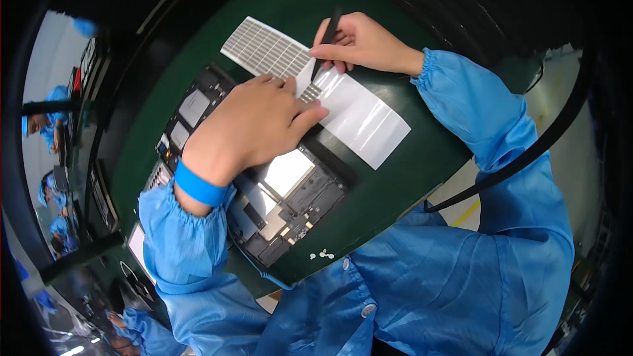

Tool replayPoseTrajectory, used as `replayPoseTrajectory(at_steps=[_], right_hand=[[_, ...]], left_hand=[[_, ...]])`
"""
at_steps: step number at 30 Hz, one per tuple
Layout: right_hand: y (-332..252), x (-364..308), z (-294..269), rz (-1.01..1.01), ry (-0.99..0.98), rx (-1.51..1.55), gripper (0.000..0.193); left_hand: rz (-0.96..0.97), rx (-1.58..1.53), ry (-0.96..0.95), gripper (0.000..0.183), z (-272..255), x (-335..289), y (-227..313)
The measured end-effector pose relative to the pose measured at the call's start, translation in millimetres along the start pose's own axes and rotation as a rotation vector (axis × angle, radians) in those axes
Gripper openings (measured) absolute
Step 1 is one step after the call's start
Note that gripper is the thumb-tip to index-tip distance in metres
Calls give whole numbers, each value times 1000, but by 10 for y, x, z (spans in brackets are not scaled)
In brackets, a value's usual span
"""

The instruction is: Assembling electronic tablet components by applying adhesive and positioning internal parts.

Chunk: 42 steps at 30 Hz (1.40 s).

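My right hand [370, 43] is closed around black tweezers [329, 34], tips pointing down at a sheet of small grey rectangular stickers [265, 47]. A glossy white section [369, 122] of the sheet stretches toward the near right, with a flap lifted by the tweezer tips. My left hand [241, 122] holds the sheet's near edge, its thumb and index finger on either side of a small patch of stickers. Some of its fingers are hidden. Under that hand and forearm lies an opened black electronic device [300, 207] with silver panels, partly covered.
The green tabletop [402, 175] has a few tiny white bits [323, 254] near its front edge. A blue wrist strap [200, 188] circles my left wrist, and its coiled cord [277, 281] runs by the table edge. A black cable [527, 155] crosses my right sleeve. People in blue work at far left.
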State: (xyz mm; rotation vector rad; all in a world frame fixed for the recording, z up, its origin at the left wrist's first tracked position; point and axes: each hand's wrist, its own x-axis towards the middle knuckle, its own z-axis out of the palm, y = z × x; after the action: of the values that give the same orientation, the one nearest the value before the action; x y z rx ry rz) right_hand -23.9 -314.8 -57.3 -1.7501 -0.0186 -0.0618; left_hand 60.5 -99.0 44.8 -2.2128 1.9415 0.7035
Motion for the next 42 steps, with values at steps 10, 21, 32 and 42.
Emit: replayPoseTrajectory(at_steps=[10, 21, 32, 42], right_hand=[[-95, 56, 24, -75, 136, 119, 22], [-631, 1123, 883, -192, 15, 89, 38], [-565, 1140, 859, -180, -9, -22, 34], [-563, 1219, 803, -416, 246, -102, 27]], left_hand=[[58, 128, 206, 38, 111, -133, 20], [-303, -238, 1111, 20, 558, -1157, -603], [-291, -135, 1014, 26, 638, -1014, -501], [-178, 242, 954, 25, 720, -1056, -564]])
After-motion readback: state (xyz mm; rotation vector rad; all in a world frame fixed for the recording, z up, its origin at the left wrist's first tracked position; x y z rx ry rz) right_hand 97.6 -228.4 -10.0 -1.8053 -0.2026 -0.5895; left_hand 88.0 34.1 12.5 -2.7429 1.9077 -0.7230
